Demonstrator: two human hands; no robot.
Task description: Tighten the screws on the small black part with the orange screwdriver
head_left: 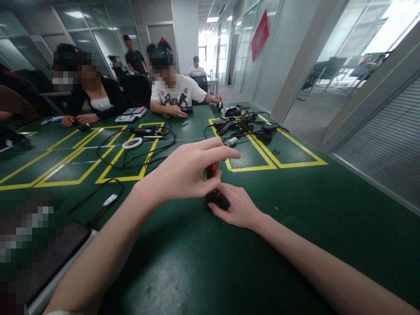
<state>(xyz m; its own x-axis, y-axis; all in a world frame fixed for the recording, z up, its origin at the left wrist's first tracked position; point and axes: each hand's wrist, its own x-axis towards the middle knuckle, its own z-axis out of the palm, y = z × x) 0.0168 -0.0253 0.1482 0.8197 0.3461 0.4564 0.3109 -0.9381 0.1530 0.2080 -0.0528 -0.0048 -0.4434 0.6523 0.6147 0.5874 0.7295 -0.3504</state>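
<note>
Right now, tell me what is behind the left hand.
Behind the left hand, part of a red-and-dark object shows between thumb and fingers. The rest of it is covered, so its full shape cannot be seen.

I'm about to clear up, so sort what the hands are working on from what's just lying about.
At the hands:
- Red-and-black object, left hand
- Dark object, right hand; possibly the same piece

Apparently lying about:
- White ring
- Black cables
- Silver cylinder
</note>
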